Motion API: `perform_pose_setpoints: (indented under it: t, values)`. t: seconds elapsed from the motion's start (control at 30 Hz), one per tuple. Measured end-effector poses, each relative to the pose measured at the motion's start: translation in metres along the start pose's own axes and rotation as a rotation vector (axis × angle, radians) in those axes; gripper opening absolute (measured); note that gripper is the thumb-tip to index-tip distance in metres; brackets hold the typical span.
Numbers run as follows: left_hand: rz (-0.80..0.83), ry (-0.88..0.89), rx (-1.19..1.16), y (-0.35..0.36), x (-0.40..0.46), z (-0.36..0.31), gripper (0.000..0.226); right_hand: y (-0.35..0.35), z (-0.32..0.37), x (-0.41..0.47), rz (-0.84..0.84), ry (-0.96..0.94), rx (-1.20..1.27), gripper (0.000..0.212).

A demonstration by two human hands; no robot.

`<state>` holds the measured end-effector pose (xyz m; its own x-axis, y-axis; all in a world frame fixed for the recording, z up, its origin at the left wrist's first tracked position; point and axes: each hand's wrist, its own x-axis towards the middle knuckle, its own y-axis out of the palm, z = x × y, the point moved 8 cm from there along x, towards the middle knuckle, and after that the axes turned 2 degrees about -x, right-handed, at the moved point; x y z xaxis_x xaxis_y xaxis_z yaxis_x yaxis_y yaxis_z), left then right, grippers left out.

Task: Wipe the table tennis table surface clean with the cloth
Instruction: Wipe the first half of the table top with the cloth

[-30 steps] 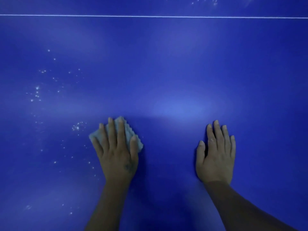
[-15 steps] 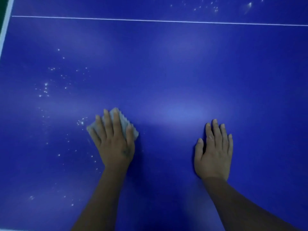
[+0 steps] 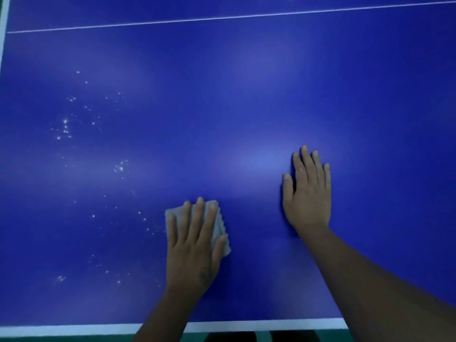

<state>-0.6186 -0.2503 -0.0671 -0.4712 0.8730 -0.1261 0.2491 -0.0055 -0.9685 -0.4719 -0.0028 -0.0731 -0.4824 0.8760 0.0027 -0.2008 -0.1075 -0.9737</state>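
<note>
Blue table tennis table [image 3: 222, 99] filling nearly the whole head view, with a thin white line [image 3: 222, 18] across the top and white edge bands at the left [image 3: 3, 33] and along the near side [image 3: 74, 330]. At about 6 o'clock from the centre of the view, the left hand [image 3: 191, 250] palm-down on a small pale grey cloth [image 3: 217, 224], fingers straight and slightly spread, pressing it flat against the surface; cloth showing beyond the fingertips and past the thumb side, with a wavy right edge. At about 4 o'clock from the centre, the right hand [image 3: 307, 191] flat on bare blue surface, fingers straight and close together, holding nothing, well apart from the cloth. White specks [image 3: 65, 128] scattered over the left half, from about 10 o'clock down to 8 o'clock of the view, some lying just left of the cloth at its 9 o'clock. Bright glare patch [image 3: 264, 160] just left of the right hand's fingers.
</note>
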Motion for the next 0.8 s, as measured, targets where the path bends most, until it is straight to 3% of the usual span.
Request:
perform_pose_setpoints:
  t: [0.13,0.23,0.4,0.5,0.8]
  values:
    - [-0.030,-0.053,0.046,-0.006,0.046,0.022,0.067,-0.013,0.005,-0.024,-0.034,-0.149,-0.010,0.059]
    - [-0.050,-0.191,0.049,-0.010,0.100,0.028,0.067,-0.013,-0.008,-0.061,-0.023,-0.106,-0.016,0.059]
    - [-0.017,-0.061,0.048,0.003,0.044,-0.004,0.068,-0.008,-0.024,-0.094,-0.010,-0.047,-0.009,0.057]
    - [-0.002,-0.070,0.017,0.008,0.011,-0.004,0.069,-0.009,-0.023,-0.093,-0.019,-0.036,0.002,0.056]
    - [-0.048,-0.163,-0.038,0.010,0.130,-0.061,0.067,-0.006,-0.025,-0.093,-0.016,-0.036,-0.023,0.057]
